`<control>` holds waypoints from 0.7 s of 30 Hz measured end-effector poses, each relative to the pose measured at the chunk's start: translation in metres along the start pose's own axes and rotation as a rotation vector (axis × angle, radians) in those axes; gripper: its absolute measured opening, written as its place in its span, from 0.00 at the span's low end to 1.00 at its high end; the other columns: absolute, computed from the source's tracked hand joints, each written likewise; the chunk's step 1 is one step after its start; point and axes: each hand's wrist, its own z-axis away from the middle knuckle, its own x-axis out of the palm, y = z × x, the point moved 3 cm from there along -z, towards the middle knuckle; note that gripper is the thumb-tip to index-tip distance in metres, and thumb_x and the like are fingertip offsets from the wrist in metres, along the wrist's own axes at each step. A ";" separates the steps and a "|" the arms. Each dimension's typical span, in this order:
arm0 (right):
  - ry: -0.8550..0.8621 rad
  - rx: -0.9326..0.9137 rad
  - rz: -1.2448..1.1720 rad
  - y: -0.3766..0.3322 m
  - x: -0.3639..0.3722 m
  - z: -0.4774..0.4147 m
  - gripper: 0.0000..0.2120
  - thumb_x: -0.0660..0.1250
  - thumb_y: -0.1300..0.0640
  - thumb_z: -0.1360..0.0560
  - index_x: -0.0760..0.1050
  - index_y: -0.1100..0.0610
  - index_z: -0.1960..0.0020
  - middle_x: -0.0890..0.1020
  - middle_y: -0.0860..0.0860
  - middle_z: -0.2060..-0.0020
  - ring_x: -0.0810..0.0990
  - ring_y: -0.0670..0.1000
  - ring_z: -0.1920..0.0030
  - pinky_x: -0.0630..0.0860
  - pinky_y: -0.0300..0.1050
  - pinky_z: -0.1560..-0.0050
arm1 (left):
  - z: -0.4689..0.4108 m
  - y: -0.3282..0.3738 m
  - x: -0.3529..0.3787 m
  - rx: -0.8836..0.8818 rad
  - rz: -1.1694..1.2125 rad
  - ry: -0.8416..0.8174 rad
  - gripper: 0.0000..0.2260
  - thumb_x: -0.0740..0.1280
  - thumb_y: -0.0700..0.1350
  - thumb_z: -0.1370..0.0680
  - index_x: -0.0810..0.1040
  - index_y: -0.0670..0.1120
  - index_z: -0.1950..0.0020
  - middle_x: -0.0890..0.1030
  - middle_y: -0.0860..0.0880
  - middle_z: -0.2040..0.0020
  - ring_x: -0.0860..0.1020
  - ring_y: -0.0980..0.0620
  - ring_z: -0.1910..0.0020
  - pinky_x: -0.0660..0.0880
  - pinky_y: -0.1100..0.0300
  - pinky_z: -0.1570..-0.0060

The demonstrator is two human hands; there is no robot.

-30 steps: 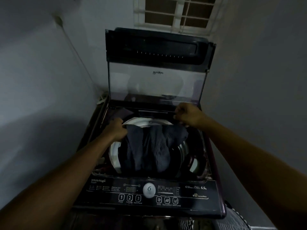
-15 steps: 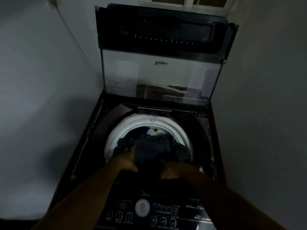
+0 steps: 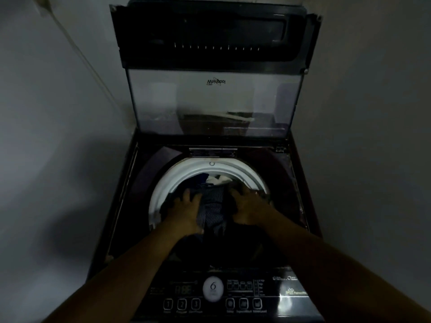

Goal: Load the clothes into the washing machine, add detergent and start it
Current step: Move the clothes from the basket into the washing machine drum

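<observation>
Head view, dim light. Top-loading washing machine (image 3: 268, 159) stands in a corner between two pale walls. Lid (image 3: 210, 101) is raised upright at the back; its glass pane carries a brand mark, seen upside down. The drum's white rim (image 3: 177, 176) is exposed on the far and left sides.

Clothes (image 3: 212, 206) are inside the drum: a dark striped garment lies in the middle, other dark fabric is around it, and a small pale piece (image 3: 219, 180) sits at the far edge, just under the rim.

Left hand (image 3: 186, 210): palm down on the fabric left of the striped strip, fingers spread and fairly straight, pressing on the pile. Right hand (image 3: 250, 206): palm down on the dark fabric to the right, fingers extended and slightly apart, tips near the rim. Neither hand pinches anything. Both forearms pass over the control panel (image 3: 268, 299).

The panel has a round white dial (image 3: 212, 289) marked 6, with numbered buttons to its left. A cord (image 3: 81, 57) runs down the left wall.
</observation>
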 end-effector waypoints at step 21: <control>0.146 0.262 -0.290 -0.002 -0.050 0.117 0.24 0.68 0.44 0.22 0.74 0.54 0.30 0.76 0.55 0.32 0.75 0.57 0.33 0.71 0.45 0.34 | 0.005 0.055 -0.136 0.353 -0.017 -0.166 0.37 0.71 0.61 0.24 0.63 0.48 0.20 0.66 0.46 0.22 0.70 0.47 0.27 0.67 0.59 0.30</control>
